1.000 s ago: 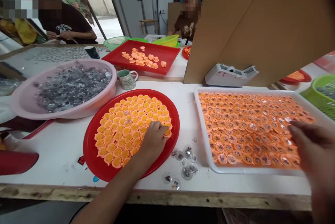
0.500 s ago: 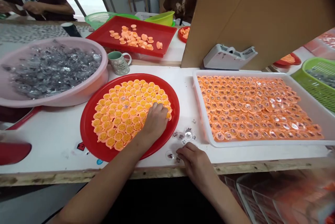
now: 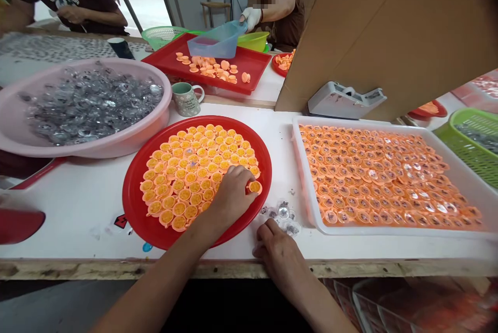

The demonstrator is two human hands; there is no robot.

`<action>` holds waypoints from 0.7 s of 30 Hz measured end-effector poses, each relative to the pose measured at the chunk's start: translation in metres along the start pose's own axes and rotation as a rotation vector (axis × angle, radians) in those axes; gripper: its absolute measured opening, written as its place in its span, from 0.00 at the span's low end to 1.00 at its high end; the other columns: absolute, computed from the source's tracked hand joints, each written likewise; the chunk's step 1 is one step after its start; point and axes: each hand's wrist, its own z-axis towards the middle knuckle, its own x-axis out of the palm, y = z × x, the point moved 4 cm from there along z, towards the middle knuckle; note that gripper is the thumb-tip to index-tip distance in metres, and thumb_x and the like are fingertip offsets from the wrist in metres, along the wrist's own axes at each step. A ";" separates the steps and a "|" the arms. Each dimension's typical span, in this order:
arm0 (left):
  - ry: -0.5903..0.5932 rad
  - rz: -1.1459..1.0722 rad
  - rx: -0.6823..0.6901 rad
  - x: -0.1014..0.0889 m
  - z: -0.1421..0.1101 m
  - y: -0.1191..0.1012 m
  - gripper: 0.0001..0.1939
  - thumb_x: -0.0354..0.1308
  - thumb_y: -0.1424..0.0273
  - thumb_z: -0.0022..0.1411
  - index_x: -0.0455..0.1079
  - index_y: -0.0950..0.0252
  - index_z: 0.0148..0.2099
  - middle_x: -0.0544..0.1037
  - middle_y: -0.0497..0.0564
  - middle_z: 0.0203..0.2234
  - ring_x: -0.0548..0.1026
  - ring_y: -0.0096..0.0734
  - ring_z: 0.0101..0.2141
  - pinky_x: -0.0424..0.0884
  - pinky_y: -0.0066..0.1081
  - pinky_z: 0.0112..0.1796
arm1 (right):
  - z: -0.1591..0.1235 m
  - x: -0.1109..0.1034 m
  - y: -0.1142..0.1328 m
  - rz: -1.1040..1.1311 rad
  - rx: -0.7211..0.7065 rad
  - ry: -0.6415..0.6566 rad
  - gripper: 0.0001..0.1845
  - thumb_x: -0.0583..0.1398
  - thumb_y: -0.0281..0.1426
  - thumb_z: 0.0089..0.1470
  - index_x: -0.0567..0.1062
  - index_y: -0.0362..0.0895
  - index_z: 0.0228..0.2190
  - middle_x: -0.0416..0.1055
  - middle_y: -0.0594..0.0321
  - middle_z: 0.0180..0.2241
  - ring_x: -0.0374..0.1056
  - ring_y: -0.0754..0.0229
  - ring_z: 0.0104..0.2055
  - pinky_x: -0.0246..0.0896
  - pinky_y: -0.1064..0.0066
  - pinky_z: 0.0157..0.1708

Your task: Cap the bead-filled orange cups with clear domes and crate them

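Note:
My left hand point(image 3: 235, 193) is over the right side of a round red tray point(image 3: 134, 219), its thumb and fingers closed on a small orange toy cup point(image 3: 254, 186) with a yellow centre. Many similar cups point(image 3: 190, 177) sit packed together on that tray. To the right of it, my right hand point(image 3: 280, 252) rests low on the white table, fingers curled together; what its fingertips hold, if anything, is hidden. Beside those fingers lie several small clear plastic domes point(image 3: 283, 212) with tiny dark prints.
A white tray point(image 3: 305, 188) of orange pieces in rows stands right. On the left is a pink basin point(image 3: 155, 115) of clear parts, by a mug point(image 3: 185, 98). Behind, a co-worker's gloved hand point(image 3: 252, 18) holds a blue bin point(image 3: 221, 40) over a red tray point(image 3: 252, 71). A tape dispenser point(image 3: 342, 102) stands by cardboard.
My left hand has shifted slightly right, and an orange cup now shows in its fingers. My right hand has moved slightly left, its fingers more curled. The co-worker's blue bin has come over the back tray.

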 end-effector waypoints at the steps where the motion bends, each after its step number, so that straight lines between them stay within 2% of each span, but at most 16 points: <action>1: 0.011 -0.032 -0.017 -0.005 -0.002 -0.002 0.01 0.57 0.73 0.56 0.67 0.63 0.33 0.73 0.51 0.33 0.71 0.36 0.35 0.70 0.35 0.35 | -0.001 -0.002 0.000 0.037 0.012 0.004 0.11 0.56 0.15 0.47 0.69 0.43 0.28 0.68 0.62 0.31 0.66 0.61 0.30 0.58 0.71 0.30; 3: 0.062 -0.174 -0.078 -0.013 -0.008 -0.004 0.03 0.58 0.72 0.56 0.68 0.63 0.36 0.75 0.49 0.32 0.73 0.34 0.34 0.72 0.34 0.34 | -0.004 -0.007 -0.003 0.179 0.036 0.004 0.10 0.56 0.17 0.48 0.70 0.43 0.28 0.69 0.63 0.29 0.66 0.61 0.30 0.60 0.71 0.32; 7: 0.196 -0.631 -0.249 -0.023 -0.027 -0.003 0.08 0.62 0.71 0.54 0.68 0.62 0.37 0.76 0.47 0.34 0.76 0.32 0.36 0.73 0.31 0.38 | -0.010 -0.012 -0.018 0.680 0.154 -0.025 0.06 0.60 0.25 0.52 0.74 0.43 0.34 0.72 0.63 0.28 0.69 0.60 0.32 0.63 0.70 0.33; 11: 0.290 -0.802 -0.332 -0.025 -0.046 0.001 0.11 0.66 0.75 0.48 0.70 0.63 0.36 0.75 0.45 0.32 0.74 0.29 0.35 0.72 0.28 0.38 | -0.015 -0.016 -0.022 1.015 0.236 0.007 0.10 0.64 0.36 0.52 0.75 0.44 0.36 0.68 0.66 0.26 0.65 0.65 0.27 0.61 0.74 0.27; 15: 0.351 -0.975 -0.423 -0.019 -0.062 0.005 0.12 0.64 0.77 0.50 0.72 0.63 0.38 0.74 0.47 0.34 0.73 0.28 0.36 0.72 0.29 0.39 | -0.015 -0.022 -0.011 1.216 0.180 -0.018 0.10 0.65 0.37 0.53 0.71 0.45 0.33 0.67 0.68 0.26 0.65 0.65 0.27 0.64 0.74 0.27; 19: 0.398 -1.227 -0.465 -0.012 -0.073 0.004 0.13 0.64 0.75 0.52 0.72 0.63 0.42 0.74 0.49 0.37 0.73 0.33 0.40 0.75 0.38 0.42 | -0.016 -0.022 -0.004 1.265 0.118 -0.027 0.10 0.62 0.35 0.57 0.72 0.47 0.41 0.68 0.67 0.28 0.68 0.63 0.29 0.67 0.70 0.31; 21: 0.383 -1.296 -0.478 -0.010 -0.076 0.005 0.14 0.64 0.75 0.53 0.72 0.63 0.43 0.73 0.51 0.41 0.72 0.37 0.43 0.75 0.40 0.44 | -0.017 -0.021 -0.003 1.254 0.123 -0.031 0.11 0.61 0.35 0.58 0.73 0.46 0.43 0.69 0.65 0.27 0.69 0.62 0.29 0.67 0.68 0.33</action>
